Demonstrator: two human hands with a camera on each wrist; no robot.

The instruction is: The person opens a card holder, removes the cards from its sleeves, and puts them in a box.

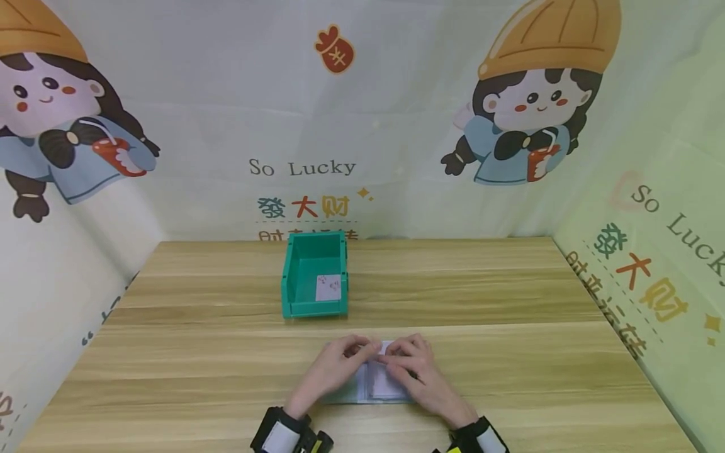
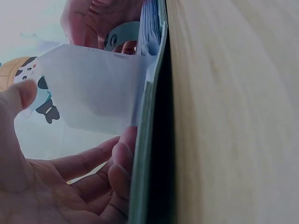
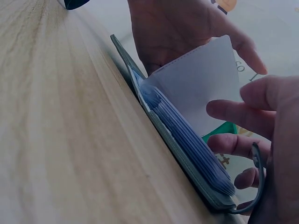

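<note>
Both hands rest on an open booklet (image 1: 374, 384) lying flat on the table (image 1: 510, 302). The left hand (image 1: 334, 368) and the right hand (image 1: 413, 365) pinch a raised page (image 2: 98, 88) between them. Beyond the fingertips stands a green bin (image 1: 314, 274).

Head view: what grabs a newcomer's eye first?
Both hands, left hand and right hand, meet over a small open card album at the near edge of the wooden table, lifting one sleeve page. Behind them stands a green bin holding a card.
</note>
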